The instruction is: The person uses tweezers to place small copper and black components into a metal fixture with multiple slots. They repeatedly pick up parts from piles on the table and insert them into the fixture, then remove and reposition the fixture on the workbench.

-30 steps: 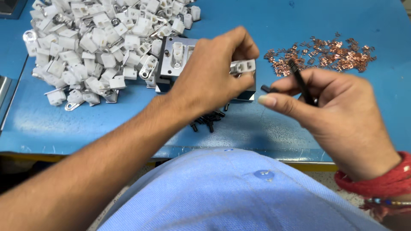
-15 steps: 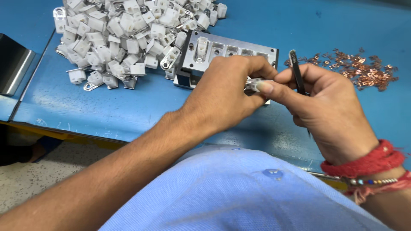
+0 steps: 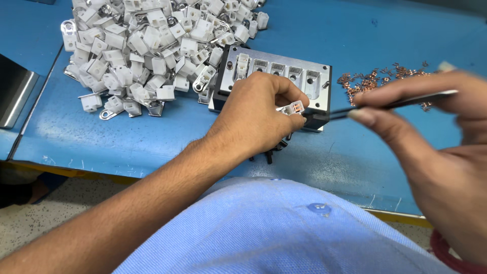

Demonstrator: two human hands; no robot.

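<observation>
My left hand (image 3: 258, 114) pinches a small white plastic connector (image 3: 293, 108) between thumb and fingers, just in front of a grey metal fixture block (image 3: 276, 83) with several pockets. My right hand (image 3: 431, 127), blurred, holds dark tweezers (image 3: 385, 105) whose tip points left at the connector and meets it. One white part sits in the block's leftmost pocket. Small black pieces (image 3: 274, 149) lie on the table under my left hand.
A big heap of white plastic housings with metal lugs (image 3: 152, 45) covers the blue table (image 3: 127, 137) at the upper left. Loose copper terminals (image 3: 380, 81) are scattered at the right. A dark metal tray (image 3: 12, 91) sits at the left edge.
My right hand has drawn back to the right and turned the tweezers so their tip points left at the connector. My left hand still holds the connector in front of the block.
</observation>
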